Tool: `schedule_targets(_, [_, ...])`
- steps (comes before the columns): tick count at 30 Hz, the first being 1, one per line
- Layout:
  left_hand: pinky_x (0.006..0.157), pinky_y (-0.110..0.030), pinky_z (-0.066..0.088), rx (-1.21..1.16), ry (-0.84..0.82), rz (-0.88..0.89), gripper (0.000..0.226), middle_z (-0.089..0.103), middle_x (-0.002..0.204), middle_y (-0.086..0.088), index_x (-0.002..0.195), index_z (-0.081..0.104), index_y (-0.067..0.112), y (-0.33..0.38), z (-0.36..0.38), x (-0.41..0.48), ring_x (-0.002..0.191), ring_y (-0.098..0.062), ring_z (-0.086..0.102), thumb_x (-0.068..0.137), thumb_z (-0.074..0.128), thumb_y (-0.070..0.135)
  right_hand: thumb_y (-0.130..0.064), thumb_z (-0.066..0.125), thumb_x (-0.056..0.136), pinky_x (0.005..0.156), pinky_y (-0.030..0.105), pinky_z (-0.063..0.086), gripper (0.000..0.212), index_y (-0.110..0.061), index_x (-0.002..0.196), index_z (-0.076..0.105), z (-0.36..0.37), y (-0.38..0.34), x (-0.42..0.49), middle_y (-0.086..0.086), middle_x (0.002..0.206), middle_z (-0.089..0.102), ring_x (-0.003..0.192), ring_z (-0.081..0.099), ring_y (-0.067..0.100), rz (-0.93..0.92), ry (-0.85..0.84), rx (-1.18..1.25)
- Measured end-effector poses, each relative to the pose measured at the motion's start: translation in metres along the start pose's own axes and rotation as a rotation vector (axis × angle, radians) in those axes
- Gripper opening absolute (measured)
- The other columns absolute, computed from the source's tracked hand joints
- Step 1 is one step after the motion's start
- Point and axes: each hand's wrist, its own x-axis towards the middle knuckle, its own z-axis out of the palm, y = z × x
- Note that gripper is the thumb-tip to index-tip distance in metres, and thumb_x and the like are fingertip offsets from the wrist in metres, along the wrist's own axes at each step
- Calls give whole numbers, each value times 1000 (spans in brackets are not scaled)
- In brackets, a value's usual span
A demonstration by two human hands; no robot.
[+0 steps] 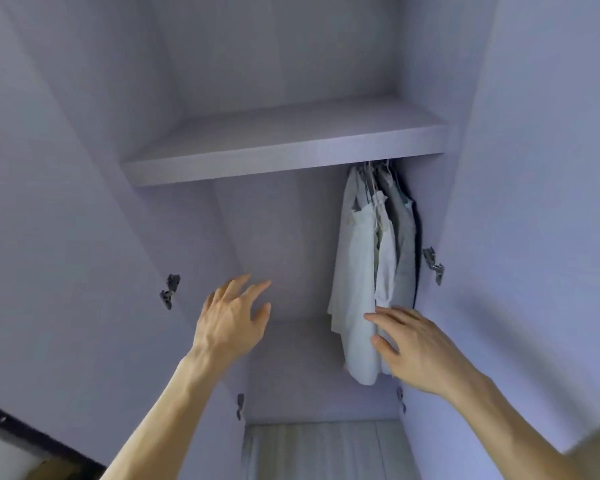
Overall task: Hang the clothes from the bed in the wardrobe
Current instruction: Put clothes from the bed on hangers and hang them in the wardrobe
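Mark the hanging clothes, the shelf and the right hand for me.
clothes (357,271), head view, on the body of the front pale garment.
shelf (284,156), head view, on its front edge.
right hand (420,346), head view, on the back of the hand.

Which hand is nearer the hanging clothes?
Right. The right hand is at the lower edge of the hanging clothes; the left hand hovers apart, to their left.
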Motion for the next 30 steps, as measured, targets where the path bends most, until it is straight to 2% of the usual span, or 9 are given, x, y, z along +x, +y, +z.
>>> schedule_targets(4, [118,-40,24,21,66,93,51,27,161,-3,148,41,39,3,-7,54,144,-28,33,99,52,40,-42,36,105,119,30,25,48,-36,152,32,0,13,33,-15,159,30,148,20,8,44,28,33])
schedule_targets(7, [115,-50,31,55,218,169,55,30,160,-11,147,46,32,0,-15,100,140,-36,37,95,62,34,-40,37,105,118,29,27,48,-35,153,32,-4,23,71,-15,159,29,148,21,8,54,47,72])
schedule_targets(9, [114,-56,32,57,313,189,60,26,161,-13,149,44,29,-1,-21,130,142,-38,33,93,65,32,-41,37,105,117,30,28,49,-35,153,29,-6,33,100,-14,160,27,148,20,9,61,43,92])
schedule_targets(14, [119,-58,12,139,440,173,68,1,167,-4,157,19,36,-4,-41,218,153,-34,4,97,51,46,-42,41,104,119,36,27,58,-30,157,20,-18,63,190,-10,165,14,149,21,17,115,33,191])
schedule_targets(18, [122,-57,6,150,447,118,66,1,167,0,158,7,40,-14,-30,281,154,-28,-1,99,29,59,-43,43,103,119,39,28,69,-23,159,9,-21,85,257,-5,167,8,147,29,23,203,45,221])
schedule_targets(21, [122,-56,-1,135,500,71,72,2,167,-3,158,5,38,-19,-6,311,154,-26,-9,96,27,66,-43,44,102,118,37,29,71,-20,159,7,-21,99,298,-3,167,11,147,31,22,241,50,237])
schedule_targets(24, [120,-53,-8,135,613,75,77,8,164,-7,158,8,35,-23,8,327,153,-29,-7,93,31,70,-41,42,103,108,39,41,68,-17,158,11,-18,107,332,2,165,16,140,43,25,293,55,133])
schedule_targets(27, [120,-51,-9,110,741,122,76,17,161,-7,155,17,35,-28,16,337,152,-33,5,91,39,69,-35,46,102,91,41,50,60,-9,152,26,-13,104,359,12,158,28,132,49,32,380,195,60])
schedule_targets(30, [120,-51,-7,102,823,154,73,21,158,-6,153,24,32,-31,21,344,151,-34,11,91,40,69,-27,53,99,82,39,53,56,2,144,36,-7,104,382,21,146,41,125,54,35,459,299,0])
